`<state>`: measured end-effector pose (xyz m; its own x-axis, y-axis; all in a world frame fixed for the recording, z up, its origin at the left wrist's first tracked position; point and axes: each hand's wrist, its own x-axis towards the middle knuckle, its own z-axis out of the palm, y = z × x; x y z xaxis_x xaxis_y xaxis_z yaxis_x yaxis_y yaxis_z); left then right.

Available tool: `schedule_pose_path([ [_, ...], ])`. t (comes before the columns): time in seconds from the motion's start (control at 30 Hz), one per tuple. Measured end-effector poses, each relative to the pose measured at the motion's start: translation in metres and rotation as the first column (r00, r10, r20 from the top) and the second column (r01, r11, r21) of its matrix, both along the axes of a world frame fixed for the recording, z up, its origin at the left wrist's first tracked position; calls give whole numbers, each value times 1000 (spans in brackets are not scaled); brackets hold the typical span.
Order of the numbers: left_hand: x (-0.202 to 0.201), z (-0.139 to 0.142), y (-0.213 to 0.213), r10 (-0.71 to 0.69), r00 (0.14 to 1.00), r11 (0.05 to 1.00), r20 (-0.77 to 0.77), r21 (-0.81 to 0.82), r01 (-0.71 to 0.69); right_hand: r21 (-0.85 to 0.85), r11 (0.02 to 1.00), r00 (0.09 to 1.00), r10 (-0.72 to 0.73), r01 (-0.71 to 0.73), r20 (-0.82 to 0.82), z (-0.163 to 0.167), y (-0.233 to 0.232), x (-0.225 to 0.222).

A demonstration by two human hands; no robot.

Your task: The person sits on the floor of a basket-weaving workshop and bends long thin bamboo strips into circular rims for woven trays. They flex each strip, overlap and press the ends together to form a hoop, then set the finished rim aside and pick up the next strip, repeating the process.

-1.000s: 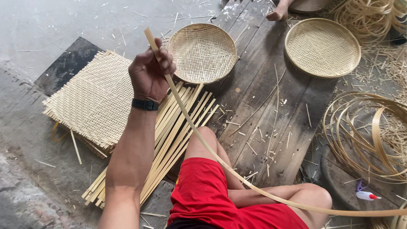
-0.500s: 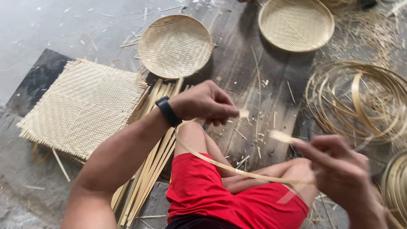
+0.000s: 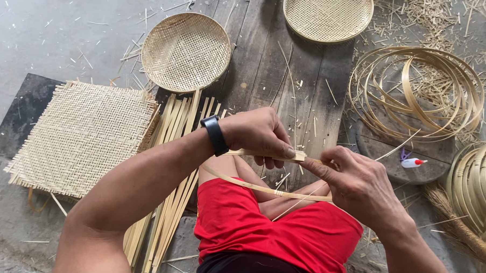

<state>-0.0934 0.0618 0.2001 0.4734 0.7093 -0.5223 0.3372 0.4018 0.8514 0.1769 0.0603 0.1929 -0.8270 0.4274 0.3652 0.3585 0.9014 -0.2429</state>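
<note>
Step in hand: shaping a bamboo strip (image 3: 262, 190) into a hoop. The strip curves in a loop over the lap, and its two ends meet and overlap in front of the person, above the red shorts (image 3: 274, 232).

Left hand (image 3: 256, 134): closed over the overlap from above, fingertips pressing the upper end down onto the lower one. A black wristband (image 3: 215, 135) sits on this wrist.

Right hand (image 3: 354, 181): closed on the strip just beside the left hand, thumb and forefinger pinching the overlapped ends at the joint. Both hands grip the same strip; neither is free.

The exact length of the overlap is hidden under the left fingers, so it cannot be stated; the ends appear to lie flat on one another.

Surroundings: a square woven mat (image 3: 84, 136) lies on the floor to the left, with a bundle of straight strips (image 3: 168, 204) beside it. A round woven tray (image 3: 185, 51) lies on the planks (image 3: 288, 73) ahead, a second tray (image 3: 327, 14) beyond it. Finished hoops (image 3: 417, 91) are heaped to the right, and a small glue bottle (image 3: 413, 163) lies near the right hand on a dark block.

Judgement: the hoop is formed but not yet fixed. The next move calls for holding the overlap steady with one hand, keeping the ends aligned, while the other is freed to fasten the joint.
</note>
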Motion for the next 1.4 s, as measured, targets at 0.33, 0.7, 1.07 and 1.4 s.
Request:
schedule_pose_path([
  [0.33,6,-14,-12,41,998,999,51,9,-41,-26,1000,995,14,-17,-98,-10,-4,6],
  [0.7,-34,-20,-19,412,908,885,73,208,-418,2,1000,988,-20,20,-152,-9,-4,6],
  [1.07,-168,-83,-76,686,688,626,-237,675,-391,-22,986,944,-163,164,-286,-31,16,35],
  [1.4,-190,-168,-175,707,283,653,-648,752,92,-201,851,745,-522,484,-415,-53,44,112],
])
